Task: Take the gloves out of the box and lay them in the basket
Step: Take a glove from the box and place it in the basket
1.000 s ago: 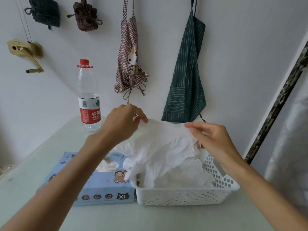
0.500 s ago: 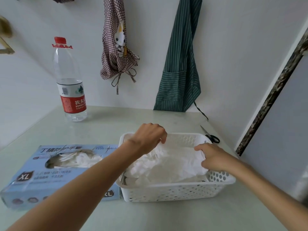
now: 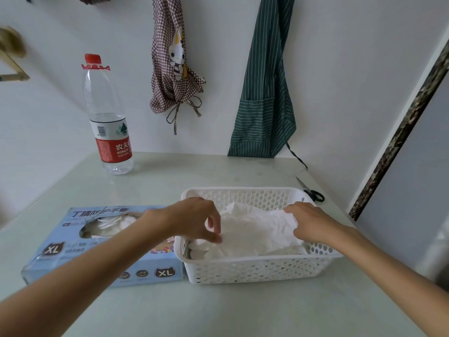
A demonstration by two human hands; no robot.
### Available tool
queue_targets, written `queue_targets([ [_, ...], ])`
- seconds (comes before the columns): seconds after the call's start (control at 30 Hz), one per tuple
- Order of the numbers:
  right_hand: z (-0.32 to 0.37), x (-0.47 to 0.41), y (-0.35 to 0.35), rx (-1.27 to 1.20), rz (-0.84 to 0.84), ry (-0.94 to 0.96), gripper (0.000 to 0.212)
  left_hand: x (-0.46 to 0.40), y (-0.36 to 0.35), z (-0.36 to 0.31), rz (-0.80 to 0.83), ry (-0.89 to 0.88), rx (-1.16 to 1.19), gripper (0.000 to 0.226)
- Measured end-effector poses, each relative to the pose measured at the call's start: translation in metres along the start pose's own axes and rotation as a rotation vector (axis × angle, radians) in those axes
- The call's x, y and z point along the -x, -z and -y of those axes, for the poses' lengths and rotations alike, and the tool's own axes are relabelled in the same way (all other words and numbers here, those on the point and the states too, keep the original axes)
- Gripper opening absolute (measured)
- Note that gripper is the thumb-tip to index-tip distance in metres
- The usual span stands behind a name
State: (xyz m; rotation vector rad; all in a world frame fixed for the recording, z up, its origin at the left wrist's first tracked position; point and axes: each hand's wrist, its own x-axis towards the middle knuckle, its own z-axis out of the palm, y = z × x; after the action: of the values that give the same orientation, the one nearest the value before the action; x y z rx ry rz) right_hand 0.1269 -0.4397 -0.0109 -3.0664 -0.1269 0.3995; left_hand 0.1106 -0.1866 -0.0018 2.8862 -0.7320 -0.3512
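A white perforated basket [image 3: 243, 190] stands on the pale table, with a crumpled pile of white gloves [image 3: 250, 237] lying in it. To its left lies the blue XL glove box [image 3: 73, 242], and more white gloves [image 3: 109, 226] show in its top opening. My left hand [image 3: 194, 220] hovers over the basket's left side with loosely curled fingers; thumb and forefinger are apart and hold nothing. My right hand [image 3: 313, 223] is at the basket's right side and pinches the edge of the top glove.
A water bottle [image 3: 109, 132] with a red cap stands at the back left. Black scissors [image 3: 313, 193] lie just behind the basket's right corner. A checked apron [image 3: 175, 69] and a green striped apron [image 3: 264, 93] hang on the wall behind.
The glove that both hands held spread above the basket has come down into it. My left hand has let go of it and opened; my right hand still holds its edge.
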Motion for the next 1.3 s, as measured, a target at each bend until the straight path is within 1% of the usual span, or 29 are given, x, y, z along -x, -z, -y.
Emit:
queue_targets([
  [0.07,0.001,0.001,0.001,-0.003,-0.007,-0.008,0.048,0.0,0.004,-0.002,-0.063,-0.001,0.085,0.024],
  [0.1,0.001,0.001,0.001,-0.002,-0.011,-0.012,0.048,0.0,0.007,-0.002,-0.057,0.016,0.129,0.025],
  [0.13,0.001,0.002,0.001,-0.003,-0.015,-0.016,0.049,0.0,0.011,-0.002,-0.027,0.038,0.171,0.026],
  [0.2,0.002,0.001,0.001,-0.003,-0.023,-0.019,0.049,0.002,0.016,-0.003,0.086,0.082,0.214,0.028],
  [0.27,0.003,0.0,0.0,0.007,-0.03,-0.018,0.049,0.003,0.014,-0.004,0.21,0.101,0.154,0.029],
  [0.33,0.004,0.0,-0.002,0.02,-0.031,-0.008,0.049,0.005,0.01,-0.008,0.251,0.102,-0.011,0.028],
  [0.4,0.006,0.0,-0.005,0.042,-0.015,0.007,0.048,0.007,0.01,-0.012,0.243,0.133,-0.161,0.031],
  [0.43,0.007,0.001,-0.006,0.06,-0.006,0.02,0.047,0.008,0.013,-0.013,0.247,0.155,-0.188,0.033],
  [0.5,0.008,0.003,-0.007,0.097,-0.003,0.039,0.046,0.009,0.024,-0.015,0.239,0.161,-0.166,0.033],
  [0.53,0.008,0.004,-0.007,0.114,-0.006,0.042,0.047,0.008,0.029,-0.016,0.192,0.145,-0.137,0.03],
  [0.6,0.009,0.007,-0.004,0.159,-0.024,0.047,0.049,0.002,0.03,-0.018,0.028,0.088,-0.063,0.03],
  [0.63,0.01,0.008,-0.001,0.185,-0.037,0.049,0.05,-0.002,0.024,-0.018,-0.022,0.039,-0.036,0.035],
  [0.67,0.012,0.009,0.002,0.213,-0.053,0.052,0.052,-0.007,0.016,-0.019,-0.017,-0.019,-0.026,0.043],
  [0.73,0.017,0.013,0.011,0.274,-0.126,0.063,0.053,-0.015,-0.007,-0.018,0.093,-0.085,-0.074,0.065],
  [0.8,0.022,0.016,0.02,0.284,-0.241,0.095,0.052,-0.021,-0.024,-0.011,0.175,-0.075,-0.17,0.081],
  [0.83,0.024,0.015,0.024,0.252,-0.268,0.113,0.053,-0.024,-0.028,-0.007,0.194,-0.06,-0.209,0.086],
  [0.87,0.026,0.013,0.025,0.189,-0.247,0.132,0.054,-0.025,-0.03,-0.005,0.211,-0.04,-0.247,0.09],
  [0.9,0.027,0.009,0.026,0.107,-0.169,0.146,0.058,-0.025,-0.031,-0.003,0.229,-0.018,-0.292,0.092],
  [0.97,0.026,-0.001,0.022,-0.011,0.093,0.127,0.073,-0.026,-0.032,-0.002,0.26,0.012,-0.409,0.094],
  [1.0,0.024,-0.006,0.02,-0.001,0.2,0.097,0.082,-0.027,-0.033,-0.001,0.275,0.023,-0.458,0.094],
  [1.03,0.021,-0.011,0.018,0.034,0.261,0.067,0.088,-0.028,-0.034,0.0,0.29,0.033,-0.492,0.093],
  [1.13,0.012,-0.019,0.012,0.1,0.314,0.032,0.096,-0.03,-0.039,0.002,0.325,0.063,-0.552,0.092],
  [1.3,0.011,-0.021,-0.005,0.131,0.308,0.035,0.093,-0.031,-0.043,0.0,0.312,0.086,-0.588,0.09],
])
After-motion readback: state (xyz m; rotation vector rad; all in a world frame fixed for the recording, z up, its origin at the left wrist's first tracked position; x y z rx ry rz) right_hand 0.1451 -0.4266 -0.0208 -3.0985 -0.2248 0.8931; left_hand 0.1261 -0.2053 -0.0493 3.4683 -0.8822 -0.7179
